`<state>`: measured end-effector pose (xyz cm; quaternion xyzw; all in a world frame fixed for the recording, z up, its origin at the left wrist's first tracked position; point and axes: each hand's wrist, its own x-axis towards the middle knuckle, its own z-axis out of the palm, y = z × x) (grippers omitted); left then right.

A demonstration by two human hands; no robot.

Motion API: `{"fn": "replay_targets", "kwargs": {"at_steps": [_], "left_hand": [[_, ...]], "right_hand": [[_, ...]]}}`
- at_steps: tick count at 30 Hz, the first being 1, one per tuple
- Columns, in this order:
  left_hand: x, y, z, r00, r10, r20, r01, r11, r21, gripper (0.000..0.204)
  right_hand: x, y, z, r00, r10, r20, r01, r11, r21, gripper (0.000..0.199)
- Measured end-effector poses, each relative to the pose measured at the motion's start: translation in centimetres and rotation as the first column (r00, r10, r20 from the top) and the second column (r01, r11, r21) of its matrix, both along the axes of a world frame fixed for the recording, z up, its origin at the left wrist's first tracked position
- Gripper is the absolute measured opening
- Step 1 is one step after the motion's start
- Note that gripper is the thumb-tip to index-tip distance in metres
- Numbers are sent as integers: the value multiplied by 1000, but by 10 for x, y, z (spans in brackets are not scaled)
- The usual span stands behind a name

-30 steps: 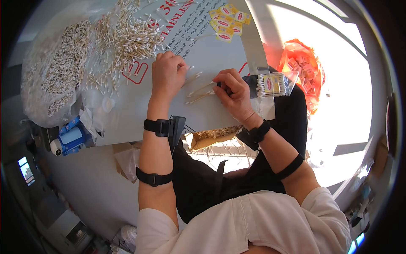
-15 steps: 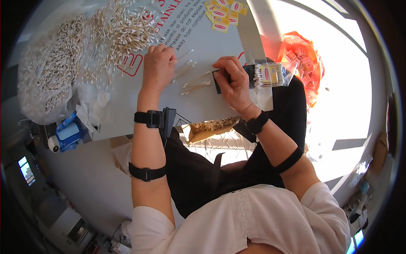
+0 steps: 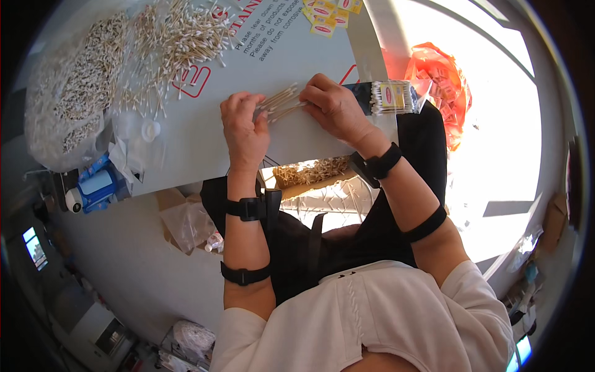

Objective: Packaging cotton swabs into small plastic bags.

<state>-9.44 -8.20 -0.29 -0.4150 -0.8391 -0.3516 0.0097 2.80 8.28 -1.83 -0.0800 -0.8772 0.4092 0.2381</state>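
Note:
A small bundle of cotton swabs [image 3: 282,100] lies between my two hands, just above or on the grey board. My left hand [image 3: 243,129] has its thumb and fingers around the left ends. At the right ends, my right hand [image 3: 336,110] pinches with curled fingers; its fingertips are partly hidden. Beside my right hand is a clear packet of cotton swabs [image 3: 377,99] with a yellow label [image 3: 393,96], joined to or lying against a dark strip [image 3: 361,98].
A heap of loose cotton swabs [image 3: 192,43] covers the far left, next to a clear bag full of swabs [image 3: 87,80]. Yellow labels [image 3: 322,26] lie at the far edge. An orange bag [image 3: 462,118] of packets stands right, and a blue-and-white bottle [image 3: 96,192] at left.
My left hand has come right and nearer, onto the loose swabs. My right hand has left the dark strip and moved slightly left to the swabs, which are now gathered together.

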Motion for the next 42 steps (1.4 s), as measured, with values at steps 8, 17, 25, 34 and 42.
{"fn": "replay_targets", "kwargs": {"at_steps": [8, 17, 25, 34, 42], "left_hand": [[1, 0, -7, 1000, -21, 12, 21, 1000, -20, 33], [13, 4, -7, 998, 57, 32, -58, 998, 33, 42], [41, 37, -28, 837, 119, 534, -449, 708, 546, 48], [37, 47, -19, 799, -44, 600, -338, 792, 509, 47], [32, 47, -19, 744, -164, 648, -352, 728, 588, 49]], "right_hand": [[-13, 9, 7, 974, 9, 225, -44, 988, 151, 10], [-24, 15, 3, 990, -55, 129, 48, 997, 61, 18], [-32, -1, -10, 985, -100, -144, 19, 876, -482, 33], [-2, -35, -14, 961, -243, -130, 37, 583, -812, 34], [-14, -12, -8, 952, -282, -116, 66, 564, -823, 35]]}}
